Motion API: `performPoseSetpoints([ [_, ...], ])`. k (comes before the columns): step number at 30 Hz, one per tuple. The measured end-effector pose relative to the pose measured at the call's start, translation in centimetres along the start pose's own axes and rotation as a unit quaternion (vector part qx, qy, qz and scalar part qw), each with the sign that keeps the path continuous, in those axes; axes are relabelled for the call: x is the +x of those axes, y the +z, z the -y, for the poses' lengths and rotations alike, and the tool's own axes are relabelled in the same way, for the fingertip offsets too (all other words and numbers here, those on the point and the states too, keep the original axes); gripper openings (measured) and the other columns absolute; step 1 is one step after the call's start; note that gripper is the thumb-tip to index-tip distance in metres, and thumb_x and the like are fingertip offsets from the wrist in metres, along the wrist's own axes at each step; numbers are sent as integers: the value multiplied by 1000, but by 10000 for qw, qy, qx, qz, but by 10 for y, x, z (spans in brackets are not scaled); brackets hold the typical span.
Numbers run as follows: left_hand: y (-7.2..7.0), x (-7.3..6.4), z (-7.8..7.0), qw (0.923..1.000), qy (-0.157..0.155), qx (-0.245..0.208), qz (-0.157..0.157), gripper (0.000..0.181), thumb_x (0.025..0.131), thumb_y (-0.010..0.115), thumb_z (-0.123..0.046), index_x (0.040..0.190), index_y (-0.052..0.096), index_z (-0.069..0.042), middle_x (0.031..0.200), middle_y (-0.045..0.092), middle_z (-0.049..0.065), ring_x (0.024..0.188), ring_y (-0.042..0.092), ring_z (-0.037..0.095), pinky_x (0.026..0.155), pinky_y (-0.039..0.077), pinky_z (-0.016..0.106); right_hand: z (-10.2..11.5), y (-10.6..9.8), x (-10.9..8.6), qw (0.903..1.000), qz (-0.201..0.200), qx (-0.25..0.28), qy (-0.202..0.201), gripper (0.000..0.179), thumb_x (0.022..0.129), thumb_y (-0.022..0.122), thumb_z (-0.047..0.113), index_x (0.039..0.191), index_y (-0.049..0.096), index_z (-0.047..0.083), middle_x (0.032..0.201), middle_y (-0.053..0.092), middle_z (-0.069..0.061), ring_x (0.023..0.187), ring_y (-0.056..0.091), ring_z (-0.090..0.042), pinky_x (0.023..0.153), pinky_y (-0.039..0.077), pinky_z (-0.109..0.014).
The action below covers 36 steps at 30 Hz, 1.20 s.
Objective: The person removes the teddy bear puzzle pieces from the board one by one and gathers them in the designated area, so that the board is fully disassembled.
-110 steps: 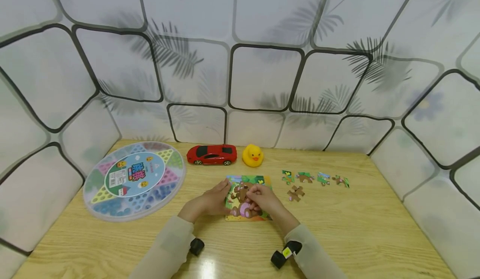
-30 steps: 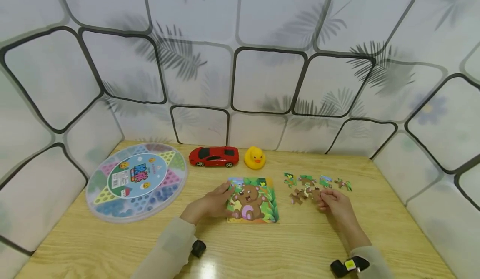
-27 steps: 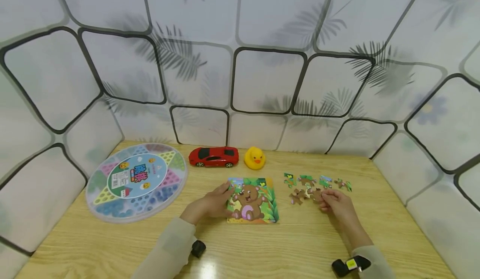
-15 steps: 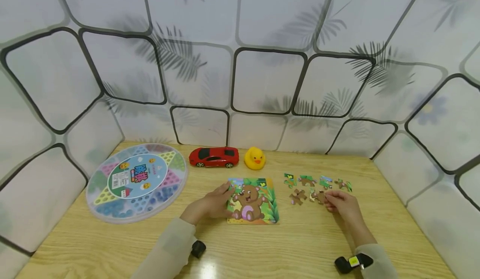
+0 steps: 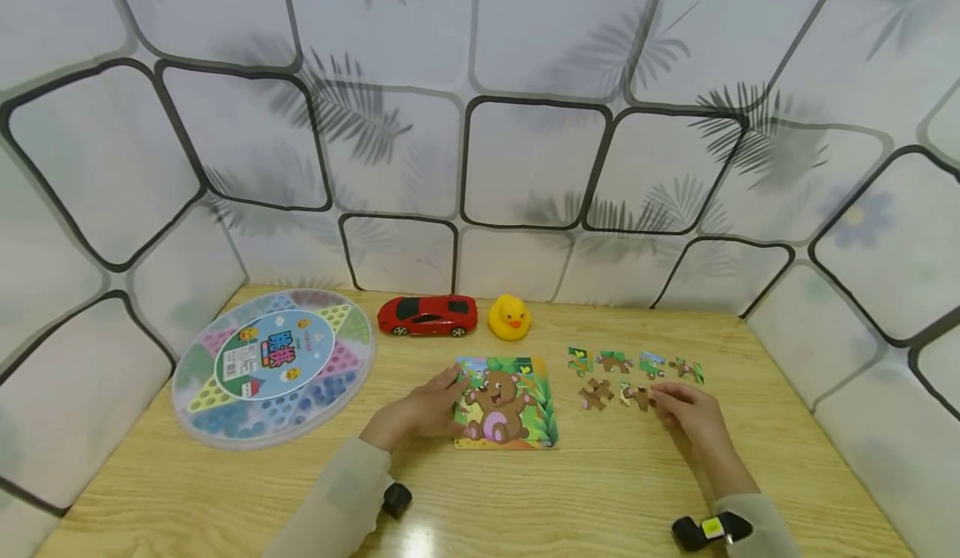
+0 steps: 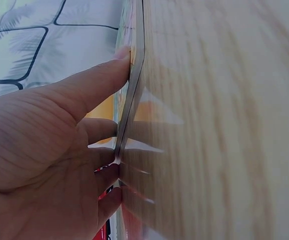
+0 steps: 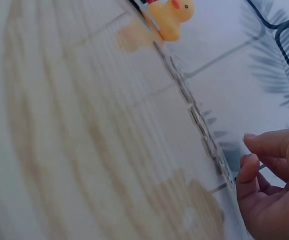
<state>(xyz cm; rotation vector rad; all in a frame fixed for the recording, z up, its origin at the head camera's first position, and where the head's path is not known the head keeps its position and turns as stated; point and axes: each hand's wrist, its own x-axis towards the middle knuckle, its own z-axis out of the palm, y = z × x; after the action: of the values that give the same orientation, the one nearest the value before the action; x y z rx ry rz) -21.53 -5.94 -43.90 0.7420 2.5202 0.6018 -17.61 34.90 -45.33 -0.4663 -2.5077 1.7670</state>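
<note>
A square jigsaw board [image 5: 504,404] printed with a brown bear lies on the wooden table. My left hand [image 5: 431,405] rests against its left side, the thumb [image 6: 102,80] touching the board's edge and the other fingers reaching the tabletop. To the right of the board are several loose jigsaw pieces, laid out in two rows. My right hand [image 5: 692,412] is just right of the brown piece [image 5: 636,395] in the nearer row. In the right wrist view, the thumb and index finger [image 7: 247,172] stand apart with nothing between them.
Behind the board stand a red toy car [image 5: 427,315] and a yellow rubber duck [image 5: 509,319]. A round Chinese checkers box [image 5: 273,366] lies at the left. Patterned cloth walls [image 5: 536,166] enclose the table's back and sides.
My right hand went from above the board to the loose pieces on the right. There it set down the brown piece, let go and drew slightly right. My left hand stayed at the board.
</note>
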Motion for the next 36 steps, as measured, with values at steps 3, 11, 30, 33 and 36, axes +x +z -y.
performPoseSetpoints([
  [3, 0, 0, 1, 10000, 0, 1, 7, 83, 87, 67, -39, 149, 25, -4, 157, 6, 17, 144, 7, 31, 113, 18, 47, 3, 3, -1, 9998, 170, -1, -129, 41, 92, 64, 19, 120, 57, -9, 84, 63, 19, 71, 56, -1, 63, 50, -19],
  [11, 0, -1, 0, 10000, 77, -3, 30, 84, 87, 66, -40, 149, 23, -3, 157, 5, 18, 144, 6, 31, 114, 17, 46, 14, 20, -10, 9979, 565, 77, -315, 38, 92, 63, 16, 117, 56, -11, 87, 61, 4, 71, 54, -7, 63, 49, -22],
  [30, -3, -1, -2, 9999, -13, 100, 38, 84, 87, 66, -40, 149, 24, -3, 158, 5, 17, 145, 6, 30, 113, 18, 47, 29, 84, -23, 9853, 1605, -113, -569, 34, 90, 65, 11, 115, 57, -10, 86, 60, -5, 65, 51, -11, 57, 47, -22],
  [33, -3, 0, -2, 9999, -2, 94, 50, 84, 87, 66, -39, 149, 24, -2, 157, 5, 17, 145, 6, 30, 113, 18, 47, 29, 94, -24, 9770, 1949, -296, -819, 36, 90, 64, 11, 117, 55, -12, 80, 59, -4, 60, 50, -10, 53, 45, -22],
  [36, -3, 0, -2, 9999, -3, 67, 90, 84, 87, 66, -39, 149, 23, -2, 157, 5, 17, 145, 5, 30, 114, 17, 46, 31, 104, -27, 9698, 2211, -441, -933, 38, 90, 64, 13, 118, 53, -11, 78, 58, -3, 57, 48, -9, 50, 43, -22],
])
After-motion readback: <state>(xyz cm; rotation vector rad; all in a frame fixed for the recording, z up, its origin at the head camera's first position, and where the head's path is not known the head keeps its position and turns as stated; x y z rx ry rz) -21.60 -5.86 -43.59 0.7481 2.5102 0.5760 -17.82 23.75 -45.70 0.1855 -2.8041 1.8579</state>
